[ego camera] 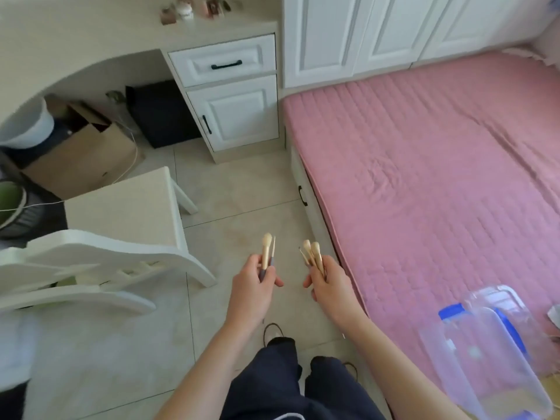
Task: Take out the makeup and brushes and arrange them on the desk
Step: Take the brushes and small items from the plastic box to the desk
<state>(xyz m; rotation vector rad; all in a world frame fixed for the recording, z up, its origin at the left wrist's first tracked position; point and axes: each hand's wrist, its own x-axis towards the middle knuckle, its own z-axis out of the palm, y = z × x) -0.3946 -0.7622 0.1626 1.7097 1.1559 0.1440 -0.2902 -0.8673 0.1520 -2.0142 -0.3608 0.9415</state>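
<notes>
Your left hand (255, 285) is curled round two brushes (266, 250), a fluffy gold-handled one and a thin grey-handled one, heads up. Your right hand (329, 282) grips a small bundle of brushes (312, 253), also heads up; it looks like three or so, though I cannot tell the exact count. Both hands hang over the floor (242, 189), between the chair (100, 253) on your left and the bed (439, 177) on your right. They are well apart from the bench (91, 34), which curves along the upper left with a few small ornaments (185, 10) at its far end. The step in hand looks like the carry to the bench. Hold the handles low and firm so that no thin brush slips out of the right-hand bundle. Turn left and step round the chair rather than reaching over it. At the bench, lay down the pair from the left hand first, which frees that hand to draw brushes one at a time from the bundle. Set them side by side, heads pointing the same way and bristles off the edge of nothing, away from the ornaments. The clear container (485, 353) with blue clips lies on the bed near your right arm. I cannot tell whether any makeup remains in it, so check it once the brushes are down.
</notes>
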